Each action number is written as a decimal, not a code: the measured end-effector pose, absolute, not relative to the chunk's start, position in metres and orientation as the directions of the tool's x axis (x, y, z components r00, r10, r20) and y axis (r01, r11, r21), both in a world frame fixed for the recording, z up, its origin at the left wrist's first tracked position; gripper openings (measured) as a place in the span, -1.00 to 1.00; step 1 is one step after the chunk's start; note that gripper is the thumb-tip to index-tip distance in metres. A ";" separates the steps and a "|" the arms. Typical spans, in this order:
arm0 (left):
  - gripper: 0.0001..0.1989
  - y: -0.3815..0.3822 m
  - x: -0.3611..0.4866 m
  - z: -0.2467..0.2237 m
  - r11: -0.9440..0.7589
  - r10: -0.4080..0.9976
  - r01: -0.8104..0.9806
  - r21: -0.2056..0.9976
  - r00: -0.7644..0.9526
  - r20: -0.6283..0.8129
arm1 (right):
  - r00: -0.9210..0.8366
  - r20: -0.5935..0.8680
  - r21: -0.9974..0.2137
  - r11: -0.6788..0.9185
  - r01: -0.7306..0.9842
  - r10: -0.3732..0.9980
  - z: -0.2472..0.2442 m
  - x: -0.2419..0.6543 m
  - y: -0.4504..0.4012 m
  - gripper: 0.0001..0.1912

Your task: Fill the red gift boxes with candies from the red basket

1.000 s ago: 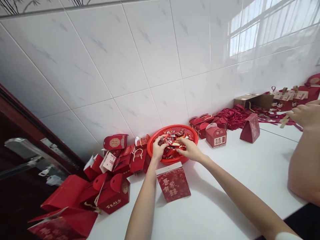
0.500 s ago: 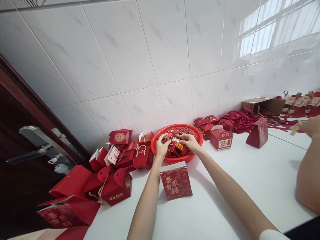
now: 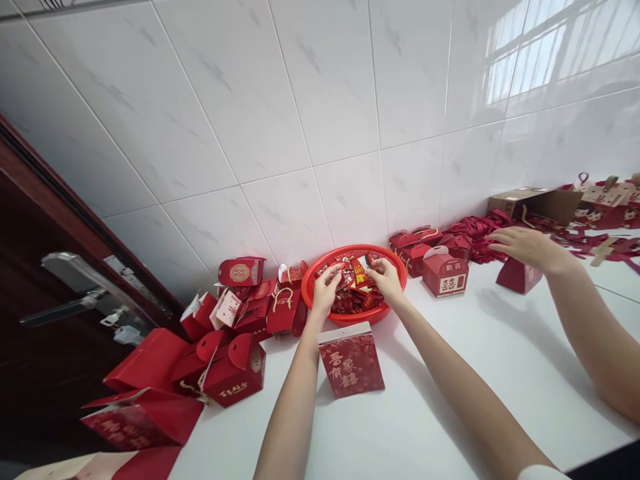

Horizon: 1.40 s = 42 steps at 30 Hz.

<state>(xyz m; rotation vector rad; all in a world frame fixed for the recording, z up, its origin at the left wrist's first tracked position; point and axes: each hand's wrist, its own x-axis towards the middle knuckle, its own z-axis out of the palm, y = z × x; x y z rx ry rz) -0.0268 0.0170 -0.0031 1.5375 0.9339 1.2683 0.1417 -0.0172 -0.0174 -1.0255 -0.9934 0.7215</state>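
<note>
Both my hands are over a red plastic basket (image 3: 311,280) full of wrapped candies (image 3: 357,300). At its left side, my left hand (image 3: 327,290) pinches a small red-wrapped candy (image 3: 339,266) between thumb and fingers. My right hand (image 3: 387,280) is closed at the right side of the basket, with a small dark-and-red wrapped candy (image 3: 369,261) at its fingertips. Between the hands lies a red packet with gold lettering (image 3: 359,272). In front of the basket, between my forearms, a red gift box (image 3: 351,365) with gold characters stands upright on the white table.
Several red gift boxes (image 3: 235,373) crowd the left of the table beside the door. More boxes (image 3: 444,273) and a heap of dark red ribbons (image 3: 480,233) are to the right. Another person's hand (image 3: 525,245) reaches over a red box (image 3: 519,277). A cardboard box (image 3: 530,200) lies behind.
My hands have moved slightly apart over the basket. The other person's hand has come in from the right edge to above the red box there.
</note>
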 end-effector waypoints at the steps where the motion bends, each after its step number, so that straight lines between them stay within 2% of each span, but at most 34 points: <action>1: -0.65 0.017 -0.028 -0.004 -0.310 0.932 0.015 0.951 0.202 0.301 | 0.401 0.322 -0.929 0.367 -0.039 0.858 -0.018 0.142 -0.017 -0.63; 7: -0.33 0.017 -0.032 -0.007 -0.331 0.925 0.036 0.943 0.211 0.317 | 0.406 0.315 -0.935 0.354 -0.024 0.858 -0.021 0.143 -0.014 -0.64; 9: -0.29 0.018 -0.032 -0.007 -0.324 0.925 0.033 0.946 0.222 0.309 | 0.404 0.304 -0.939 0.343 -0.025 0.863 -0.021 0.142 -0.014 -0.63; 13: -0.32 0.016 -0.032 -0.005 -0.297 0.926 0.014 0.955 0.250 0.284 | 0.416 0.358 -0.928 0.368 0.060 0.836 -0.017 0.139 -0.019 -0.58; 16: -0.34 0.015 -0.032 -0.002 -0.271 0.925 -0.009 0.963 0.273 0.263 | 0.239 0.454 -0.890 0.426 0.161 0.858 -0.012 0.138 -0.025 -0.67; 19: -0.40 0.014 -0.032 -0.001 -0.242 0.926 0.002 0.970 0.301 0.230 | 0.059 0.457 -0.885 0.446 0.132 0.888 -0.009 0.138 -0.028 -0.72; 27: -0.50 0.013 -0.031 -0.001 -0.221 0.906 -0.001 0.975 0.371 0.206 | 0.066 0.455 -0.889 0.457 -0.009 0.888 -0.006 0.138 -0.029 -0.80; 30: -0.61 0.014 -0.031 -0.001 -0.236 0.901 0.017 0.972 0.378 0.212 | 0.136 0.451 -0.888 0.458 -0.029 0.882 -0.004 0.138 -0.031 -0.78; 34: -0.77 0.018 -0.030 -0.004 -0.258 0.927 0.173 0.950 0.320 0.194 | 0.269 0.425 -0.885 0.459 -0.078 0.864 -0.001 0.137 -0.033 -0.73; 36: -0.77 0.020 -0.029 -0.006 -0.251 0.945 0.335 0.908 0.286 0.156 | 0.300 0.428 -0.878 0.471 -0.084 0.853 -0.001 0.137 -0.033 -0.73; 39: -0.68 0.020 -0.026 -0.009 -0.225 0.957 0.584 0.780 0.281 0.065 | 0.310 0.437 -0.874 0.480 -0.077 0.845 -0.002 0.137 -0.032 -0.73; 42: -0.71 0.017 -0.023 -0.008 -0.220 0.956 0.664 0.715 0.293 0.022 | 0.316 0.437 -0.875 0.479 -0.067 0.842 -0.003 0.138 -0.031 -0.73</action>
